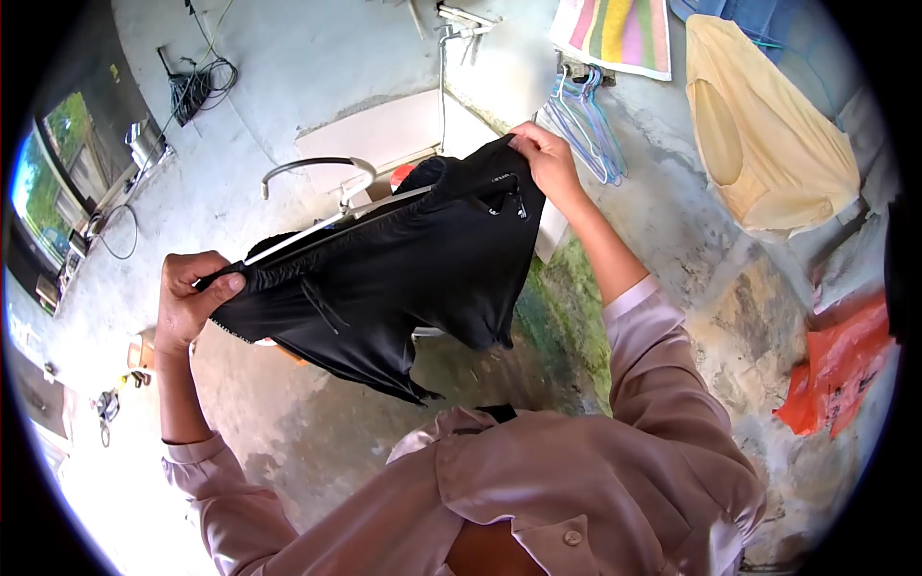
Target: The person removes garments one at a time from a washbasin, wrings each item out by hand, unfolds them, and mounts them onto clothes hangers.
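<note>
Black shorts [384, 269] with a drawstring are stretched between my two hands by the waistband. At its left end, my left hand [197, 293] pinches the band between thumb and fingers. My right hand [545, 158] grips the upper right end, near small white lettering. A white hanger [307, 230] with a curved hook runs along the inside of the waistband, and its hook rises above the shorts. The legs of the shorts hang down toward my body.
Several thin hangers [588, 125] hang on the wall, below a striped towel [615, 36]. Farther right are a yellow garment [768, 134] and a red plastic bag [837, 370]. A pipe with a tap [447, 38] is at the top.
</note>
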`<state>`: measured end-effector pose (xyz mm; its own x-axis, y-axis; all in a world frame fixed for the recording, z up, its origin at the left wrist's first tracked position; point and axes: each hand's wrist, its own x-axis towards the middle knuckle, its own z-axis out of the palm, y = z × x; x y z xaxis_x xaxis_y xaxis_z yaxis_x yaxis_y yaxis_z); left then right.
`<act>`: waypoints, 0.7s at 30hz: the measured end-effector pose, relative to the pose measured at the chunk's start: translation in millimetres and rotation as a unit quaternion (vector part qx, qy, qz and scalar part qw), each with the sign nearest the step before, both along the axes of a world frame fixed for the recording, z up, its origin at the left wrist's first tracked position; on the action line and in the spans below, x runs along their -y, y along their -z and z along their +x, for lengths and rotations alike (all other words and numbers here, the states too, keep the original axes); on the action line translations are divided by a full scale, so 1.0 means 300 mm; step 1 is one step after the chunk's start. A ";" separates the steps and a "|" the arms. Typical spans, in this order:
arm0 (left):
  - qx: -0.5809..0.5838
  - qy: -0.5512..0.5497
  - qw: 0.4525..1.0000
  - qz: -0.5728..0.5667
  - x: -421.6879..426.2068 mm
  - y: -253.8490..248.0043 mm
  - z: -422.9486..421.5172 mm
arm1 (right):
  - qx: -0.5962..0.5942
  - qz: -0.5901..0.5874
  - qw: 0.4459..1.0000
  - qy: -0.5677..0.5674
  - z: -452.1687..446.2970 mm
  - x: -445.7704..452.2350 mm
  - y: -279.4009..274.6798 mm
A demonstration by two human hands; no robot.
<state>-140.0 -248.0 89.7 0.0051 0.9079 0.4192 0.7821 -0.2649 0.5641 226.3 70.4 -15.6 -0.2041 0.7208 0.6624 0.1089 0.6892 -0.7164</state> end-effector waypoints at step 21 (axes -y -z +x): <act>-0.107 0.068 0.992 -0.003 -0.040 -0.051 0.035 | -0.027 0.070 0.995 0.059 0.106 -0.023 -0.119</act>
